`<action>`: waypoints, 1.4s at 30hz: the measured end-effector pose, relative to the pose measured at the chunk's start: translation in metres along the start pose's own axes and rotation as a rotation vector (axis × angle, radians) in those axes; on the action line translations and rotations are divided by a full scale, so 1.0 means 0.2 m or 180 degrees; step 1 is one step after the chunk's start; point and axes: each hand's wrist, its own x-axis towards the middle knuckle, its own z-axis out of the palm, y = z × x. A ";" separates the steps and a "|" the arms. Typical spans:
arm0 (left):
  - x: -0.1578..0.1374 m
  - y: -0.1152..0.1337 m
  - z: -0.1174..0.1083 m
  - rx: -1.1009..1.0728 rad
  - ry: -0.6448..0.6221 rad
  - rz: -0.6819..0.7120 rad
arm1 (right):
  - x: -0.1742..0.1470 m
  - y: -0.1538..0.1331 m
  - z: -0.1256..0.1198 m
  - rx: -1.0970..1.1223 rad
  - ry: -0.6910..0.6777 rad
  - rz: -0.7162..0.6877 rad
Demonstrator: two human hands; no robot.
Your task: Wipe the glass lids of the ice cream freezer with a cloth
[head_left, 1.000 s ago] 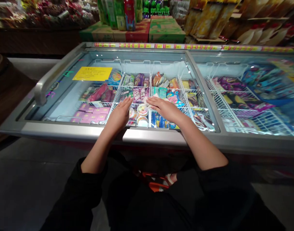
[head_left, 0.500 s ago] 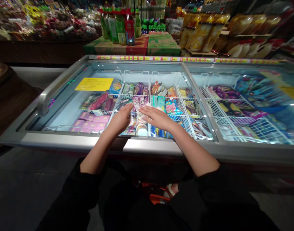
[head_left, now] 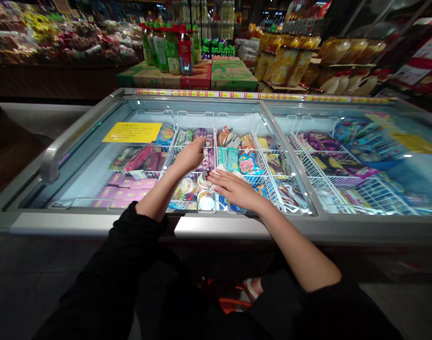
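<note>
My right hand (head_left: 233,189) lies over a crumpled white cloth (head_left: 221,168), holding it against the glass lid (head_left: 79,172) of a chest freezer. Its fingers are stretched out and close together, and the cloth shows around their edges. Farther forward and to the left is my left hand (head_left: 190,156), open, with a finger stretched out and nothing in it. Whether it touches the glass I cannot tell. Under the lid, white wire baskets hold packaged frozen goods: pink boxes (head_left: 122,189), round tubs (head_left: 206,199) and a teal bag (head_left: 232,159).
A yellow notice (head_left: 132,132) lies on the left pane, and a grey handle (head_left: 53,163) rises at the lid's left end. Behind the freezer, bottles (head_left: 171,52) stand on cartons (head_left: 233,73), with jars (head_left: 286,59) to their right. The freezer's metal front rim (head_left: 219,227) runs close before me.
My left hand has moved forward, away from the right hand. My right hand stays on the cloth, slightly lower in view, and more of the cloth shows. The view has shifted a little.
</note>
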 end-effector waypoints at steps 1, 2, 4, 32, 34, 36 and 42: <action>0.02 0.00 0.01 0.0015 0.0043 0.0005 | 0.06 0.01 0.00 -0.0037 0.0034 0.0046; 0.04 -0.01 0.02 0.0036 0.0088 0.0007 | 0.12 0.02 -0.01 -0.0084 0.0077 0.0102; 0.03 -0.03 0.03 0.0056 0.0132 -0.0010 | 0.20 0.05 -0.02 -0.0174 0.0140 0.0193; -0.07 0.02 -0.04 0.0686 -0.0323 -0.0191 | 0.07 0.07 0.00 -0.0620 0.0439 0.0804; -0.06 0.01 -0.04 0.0675 -0.0320 -0.0160 | 0.08 0.01 0.03 -0.0639 0.0419 0.0735; -0.06 0.01 -0.03 0.0689 -0.0346 -0.0147 | 0.16 -0.02 0.04 -0.0632 0.0365 0.0646; -0.07 -0.03 -0.03 0.0767 -0.0546 -0.0114 | 0.43 0.18 -0.06 -0.0619 0.0399 0.0738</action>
